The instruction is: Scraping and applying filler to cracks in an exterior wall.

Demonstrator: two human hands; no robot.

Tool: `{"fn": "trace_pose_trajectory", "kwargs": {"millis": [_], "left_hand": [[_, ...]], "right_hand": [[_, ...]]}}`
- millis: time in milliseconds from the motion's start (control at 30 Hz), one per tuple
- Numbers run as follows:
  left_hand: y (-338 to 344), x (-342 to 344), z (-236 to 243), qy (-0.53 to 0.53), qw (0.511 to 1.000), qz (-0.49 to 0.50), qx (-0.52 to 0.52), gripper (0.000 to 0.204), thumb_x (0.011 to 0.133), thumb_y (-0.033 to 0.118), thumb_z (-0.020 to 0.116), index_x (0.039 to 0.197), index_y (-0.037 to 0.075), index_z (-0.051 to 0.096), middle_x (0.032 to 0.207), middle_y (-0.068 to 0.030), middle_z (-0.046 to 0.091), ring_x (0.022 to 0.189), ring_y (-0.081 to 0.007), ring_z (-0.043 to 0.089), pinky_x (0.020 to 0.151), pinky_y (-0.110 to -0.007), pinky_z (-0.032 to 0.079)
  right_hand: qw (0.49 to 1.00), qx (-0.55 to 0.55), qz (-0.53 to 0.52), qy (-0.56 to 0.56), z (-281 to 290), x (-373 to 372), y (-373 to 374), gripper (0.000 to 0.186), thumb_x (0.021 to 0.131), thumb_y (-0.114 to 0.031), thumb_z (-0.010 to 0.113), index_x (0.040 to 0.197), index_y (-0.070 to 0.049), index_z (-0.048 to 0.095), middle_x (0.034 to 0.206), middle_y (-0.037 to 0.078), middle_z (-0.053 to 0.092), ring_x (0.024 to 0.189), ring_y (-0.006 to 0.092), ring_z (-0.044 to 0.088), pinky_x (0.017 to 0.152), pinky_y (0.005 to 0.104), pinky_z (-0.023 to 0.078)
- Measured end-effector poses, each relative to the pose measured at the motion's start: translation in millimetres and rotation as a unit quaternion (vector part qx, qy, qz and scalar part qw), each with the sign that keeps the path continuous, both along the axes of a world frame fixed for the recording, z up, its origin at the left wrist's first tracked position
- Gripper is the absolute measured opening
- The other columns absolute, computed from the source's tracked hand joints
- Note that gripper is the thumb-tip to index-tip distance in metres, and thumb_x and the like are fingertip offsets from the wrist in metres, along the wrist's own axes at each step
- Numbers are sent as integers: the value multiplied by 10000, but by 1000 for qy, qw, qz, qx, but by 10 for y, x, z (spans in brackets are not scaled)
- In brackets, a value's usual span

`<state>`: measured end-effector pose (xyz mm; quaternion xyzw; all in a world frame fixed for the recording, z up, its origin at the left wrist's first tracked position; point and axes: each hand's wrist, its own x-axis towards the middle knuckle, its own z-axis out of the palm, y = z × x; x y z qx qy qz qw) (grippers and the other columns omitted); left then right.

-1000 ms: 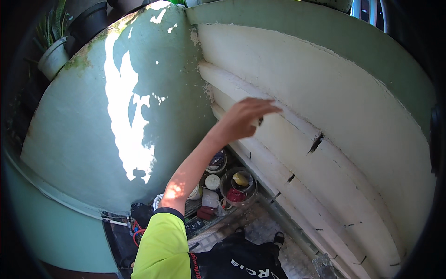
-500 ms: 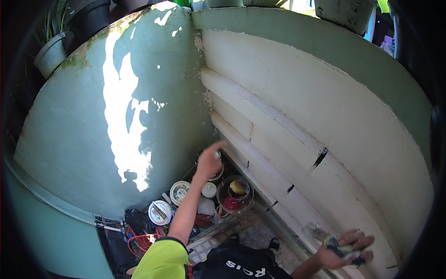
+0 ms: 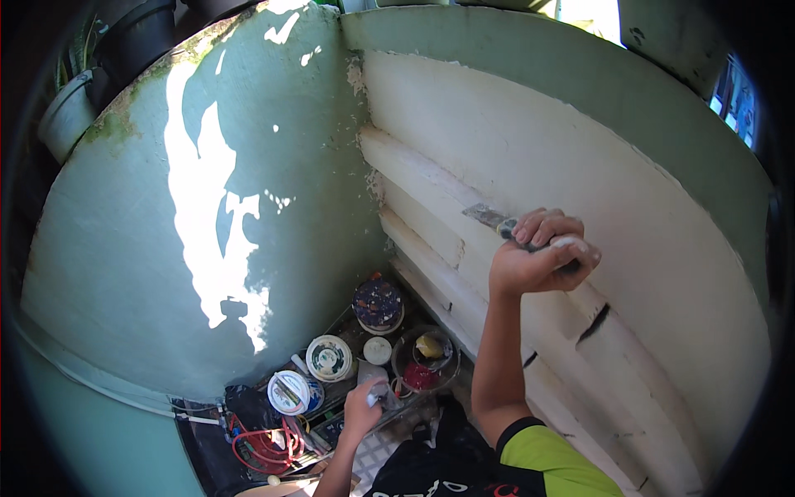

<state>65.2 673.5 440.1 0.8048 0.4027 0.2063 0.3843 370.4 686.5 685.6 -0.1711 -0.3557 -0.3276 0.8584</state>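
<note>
My right hand (image 3: 546, 253) is raised in front of the cream wall (image 3: 489, 116), its fingers wrapped round the dark handle of a putty knife (image 3: 484, 216). The worn metal blade points left, by the upper of the wall's long raised ledges (image 3: 431, 178). Whether the blade touches the wall I cannot tell. Lower down, my left hand (image 3: 364, 407) is closed near a cluster of tubs. Something small and whitish shows at its fingers, too unclear to name. A clear round basin (image 3: 453, 371) holding a red item and a yellow item stands just right of it.
A paint-stained dark bucket (image 3: 378, 305), white-lidded tubs (image 3: 330, 359) and a coiled red hose (image 3: 269, 451) crowd the corner under the green wall (image 3: 108, 273). Potted plants (image 3: 68, 116) line the wall top. Dark gaps (image 3: 593, 323) break the ledges.
My right hand with the putty knife has swung up and left from the lower right to the ledge. My left hand has dropped from the corner down to the tubs, uncovering the dark bucket.
</note>
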Motion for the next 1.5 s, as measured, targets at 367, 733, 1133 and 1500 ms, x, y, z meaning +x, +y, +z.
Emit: {"fn": "trace_pose_trajectory", "kwargs": {"millis": [367, 733, 1133, 1500], "left_hand": [[-243, -487, -614, -9, 985, 122, -125, 551, 609, -128, 473, 1133, -21, 608, 1099, -166, 685, 1103, -256, 638, 997, -328, 443], [20, -194, -393, -42, 988, 65, -134, 516, 648, -108, 492, 1133, 11, 619, 1091, -158, 689, 1087, -292, 648, 960, -331, 466], [252, -238, -324, -70, 986, 55, -144, 516, 637, -146, 462, 1105, -7, 631, 1083, -158, 688, 1046, -266, 660, 935, -318, 472], [274, -184, -506, -96, 980, 45, -170, 532, 625, -152, 466, 1119, -27, 620, 1094, -157, 686, 1067, -249, 654, 956, -320, 464]], "right_hand": [[992, 34, 68, 98, -71, 5, 473, 238, 996, -153, 464, 831, -104, 299, 557, 49, 380, 412, 113, 330, 363, 234, 298], [996, -63, 9, 70, 119, 25, 340, 170, 1001, -165, 450, 877, -148, 336, 602, 47, 397, 442, 105, 331, 368, 234, 303], [986, -101, -64, 116, 98, 6, 551, 220, 1004, -174, 448, 834, -132, 314, 575, 24, 378, 419, 84, 318, 357, 218, 292], [994, 26, 19, 102, 146, 22, 442, 252, 975, -108, 508, 808, -93, 319, 551, 29, 373, 407, 84, 322, 339, 218, 287]]}}
